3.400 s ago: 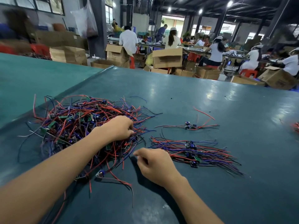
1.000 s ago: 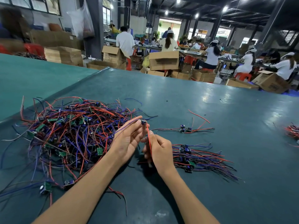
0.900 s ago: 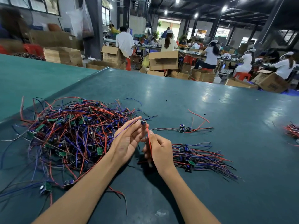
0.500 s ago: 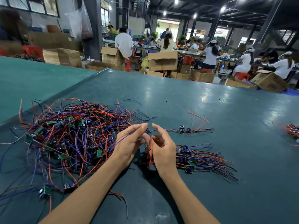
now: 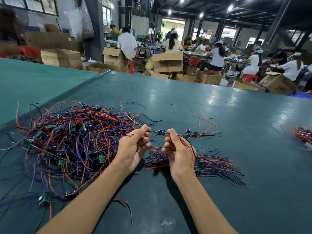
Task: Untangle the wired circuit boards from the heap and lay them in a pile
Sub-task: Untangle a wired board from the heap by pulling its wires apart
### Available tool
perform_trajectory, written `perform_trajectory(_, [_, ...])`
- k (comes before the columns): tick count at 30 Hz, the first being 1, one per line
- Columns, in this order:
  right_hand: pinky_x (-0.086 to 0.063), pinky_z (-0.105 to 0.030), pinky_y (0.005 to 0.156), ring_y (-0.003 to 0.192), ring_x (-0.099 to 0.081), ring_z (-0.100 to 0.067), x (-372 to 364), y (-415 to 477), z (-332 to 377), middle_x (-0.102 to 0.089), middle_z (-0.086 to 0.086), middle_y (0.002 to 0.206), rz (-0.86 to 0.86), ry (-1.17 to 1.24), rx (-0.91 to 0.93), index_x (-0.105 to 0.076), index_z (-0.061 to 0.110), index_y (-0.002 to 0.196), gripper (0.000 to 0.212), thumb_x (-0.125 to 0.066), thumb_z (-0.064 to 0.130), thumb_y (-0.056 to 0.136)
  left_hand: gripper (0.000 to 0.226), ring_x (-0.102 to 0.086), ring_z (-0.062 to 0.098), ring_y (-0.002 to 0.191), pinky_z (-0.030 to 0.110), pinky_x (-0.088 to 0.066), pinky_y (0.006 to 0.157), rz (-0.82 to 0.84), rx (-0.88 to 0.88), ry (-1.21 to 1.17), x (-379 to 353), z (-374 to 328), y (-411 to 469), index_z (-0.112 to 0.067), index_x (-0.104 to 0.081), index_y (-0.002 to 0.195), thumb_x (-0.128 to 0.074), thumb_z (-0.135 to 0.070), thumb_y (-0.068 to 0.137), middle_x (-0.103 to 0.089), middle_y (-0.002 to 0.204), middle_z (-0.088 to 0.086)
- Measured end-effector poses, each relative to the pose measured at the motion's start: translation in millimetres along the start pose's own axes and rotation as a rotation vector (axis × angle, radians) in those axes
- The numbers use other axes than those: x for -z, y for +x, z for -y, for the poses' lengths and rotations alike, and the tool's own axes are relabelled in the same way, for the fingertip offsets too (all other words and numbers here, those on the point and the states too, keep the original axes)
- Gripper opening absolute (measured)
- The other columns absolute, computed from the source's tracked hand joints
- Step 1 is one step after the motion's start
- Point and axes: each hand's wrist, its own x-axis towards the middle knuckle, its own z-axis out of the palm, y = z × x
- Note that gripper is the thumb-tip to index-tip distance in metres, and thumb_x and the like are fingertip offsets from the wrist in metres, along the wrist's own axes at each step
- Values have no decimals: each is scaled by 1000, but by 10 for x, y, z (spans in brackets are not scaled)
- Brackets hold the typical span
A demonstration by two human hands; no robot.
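Head view, left to right. A tangled heap [image 5: 72, 142] of red, blue and black wires with small green boards lies on the left part of the dark green desk [image 5: 219, 107], some strands trailing toward the near edge. Just right of the heap, the left hand [image 5: 133, 149] is raised above the desk with fingers curled, thumb and forefinger pinching the blue leads of one circuit board [image 5: 160, 132]. That board hangs in the air between the two hands, its wires stretched out to either side. The right hand [image 5: 179, 152], fingers likewise curled, pinches the leads on the board's other side; red and black wires run down along the hand's right edge. Under and to the right of this hand, the pile [image 5: 216, 164] of sorted boards lies flat, wires roughly parallel. Beyond it rest two stray boards [image 5: 190, 133]. A small wire bundle [image 5: 302, 135] sits at the far right edge. Cardboard boxes [image 5: 168, 62] stand behind the desk.
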Motion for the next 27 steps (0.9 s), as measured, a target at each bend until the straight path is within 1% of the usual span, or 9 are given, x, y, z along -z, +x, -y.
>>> perform_trajectory(3, [-50, -23, 45, 50, -58, -9, 5, -8, -8, -68, -4, 68, 24, 4, -31, -79, 12, 75, 11, -76, 19, 82, 11, -55, 6, 55, 19, -49, 50, -22, -2, -8, 3, -16, -7, -11, -79, 77, -78, -22, 76, -63, 72, 1])
perform_trajectory(6, [-52, -22, 49, 54, -60, -8, 18, -9, -8, -70, -3, 71, 59, 32, -65, -81, 13, 79, 11, -76, 23, 78, 12, -57, 7, 57, 19, -51, 52, -25, -7, -23, 16, -33, -7, -10, -77, 82, -78, -20, 75, -65, 74, 2])
perform_trajectory(9, [-53, -21, 51, 57, -62, -9, 46, -14, -6, -70, -3, 74, 106, 44, -112, -82, 12, 85, 13, -77, 22, 78, 7, -57, 7, 59, 20, -51, 54, 21, 0, -42, 6, -20, -14, -12, -77, 85, -76, -16, 79, -63, 76, 2])
perform_trajectory(12, [-52, -22, 51, 57, -61, -9, 51, -22, -3, -69, -4, 74, 158, 34, -161, -81, 10, 88, 15, -79, 20, 77, 10, -58, 5, 59, 20, -53, 55, 82, 26, -18, -17, -4, -37, -12, -80, 84, -75, -20, 80, -64, 74, -1])
perform_trajectory(15, [-53, -22, 52, 59, -62, -10, 31, -32, 8, -68, -4, 75, 180, 112, -208, -81, 10, 90, 18, -79, 17, 74, 11, -59, 4, 57, 20, -54, 55, 118, 40, -24, -36, -7, -58, -12, -79, 81, -72, -21, 83, -65, 72, -1])
perform_trajectory(18, [-53, -22, 52, 60, -64, -11, 26, -34, 26, -70, -5, 76, 185, 231, -250, -81, 8, 90, 16, -77, 13, 74, 6, -60, 6, 58, 20, -53, 54, 131, 24, -35, -45, -7, -70, -12, -74, 81, -71, -17, 83, -65, 73, 1])
perform_trajectory(20, [-54, -21, 52, 59, -65, -10, 23, -41, 27, -70, -5, 76, 189, 236, -244, -81, 8, 89, 16, -77, 14, 75, 3, -61, 7, 61, 21, -54, 56, 153, 7, -29, -49, -6, -85, -14, -74, 83, -71, -13, 81, -66, 73, 0])
perform_trajectory(22, [-54, -21, 52, 58, -65, -10, 8, -58, 10, -70, -5, 75, 186, 181, -213, -82, 9, 87, 17, -79, 18, 73, 9, -63, 7, 63, 21, -55, 58, 165, -3, -4, -55, -2, -103, -16, -78, 83, -71, -12, 81, -68, 75, -1])
perform_trajectory(27, [-52, -23, 47, 52, -60, -11, -13, -69, -30, -67, -8, 70, 96, 74, -139, -78, 9, 80, 17, -84, 23, 73, 7, -62, 8, 62, 22, -54, 57, 142, -30, -4, -74, 16, -119, -17, -78, 79, -73, -13, 77, -68, 75, -1])
